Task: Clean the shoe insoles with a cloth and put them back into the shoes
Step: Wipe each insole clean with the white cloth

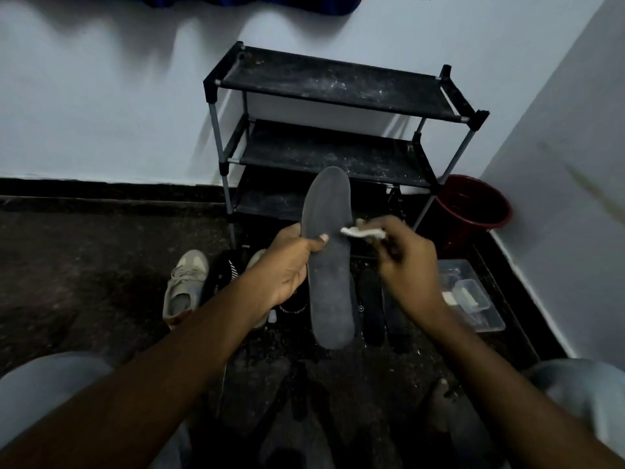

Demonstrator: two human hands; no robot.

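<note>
My left hand [291, 264] grips a long grey insole [329, 265] by its left edge, thumb across its face, holding it upright in front of me. My right hand [404, 265] pinches a small white cloth [362, 232] against the insole's right edge near its middle. On the dark floor below lie a pair of beige sneakers [184, 286], a black shoe with white markings [225, 270], and dark insoles or shoes [372, 306] partly hidden behind the held insole.
A black three-tier shoe rack [324, 130] stands against the white wall straight ahead. A dark red bucket [473, 206] sits in the right corner. A clear plastic box [473, 296] with small items lies at the right. My knees frame the bottom.
</note>
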